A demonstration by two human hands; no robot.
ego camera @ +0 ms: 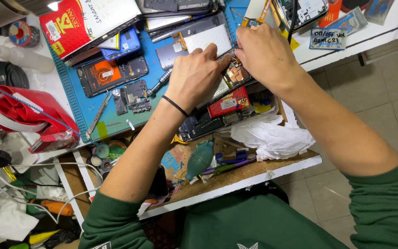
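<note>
Left to right across our crowded bench: one red tape dispenser (24, 115), one blue work mat (81, 110) carrying two dismantled phones, one teal dust blower (200, 159) and one crumpled white cloth (272, 138). Our left hand (194, 76), fingers curled, presses on the opened phone (229, 78) at the mat's right edge, while our right hand (263, 55) pinches its upper end, fingertips together.

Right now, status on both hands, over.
Left hand and right hand both gripping opened phone. Tissue and blower bulb nearby, not obstructing.
</note>
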